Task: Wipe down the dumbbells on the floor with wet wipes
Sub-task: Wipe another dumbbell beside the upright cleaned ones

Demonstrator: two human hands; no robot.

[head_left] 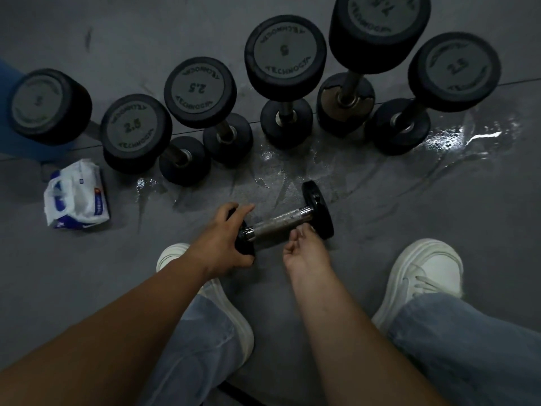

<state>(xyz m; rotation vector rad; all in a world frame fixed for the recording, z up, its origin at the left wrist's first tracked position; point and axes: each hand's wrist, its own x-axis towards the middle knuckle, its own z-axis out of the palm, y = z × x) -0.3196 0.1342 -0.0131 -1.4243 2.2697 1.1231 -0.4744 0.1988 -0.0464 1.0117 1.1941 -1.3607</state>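
Nearest us, our white shoes [424, 273] flank the small dumbbell [281, 222], which lies on its side on the grey floor [439, 206]. Our left hand [225, 238] grips its left end plate. Our right hand [301, 247] curls at the handle by the right plate; whether it clasps anything we cannot tell. Just beyond the dumbbell the floor shines wet. Left of it lies a pack of wet wipes [77, 194], and farther beyond stands a row of larger black dumbbells [285, 54].
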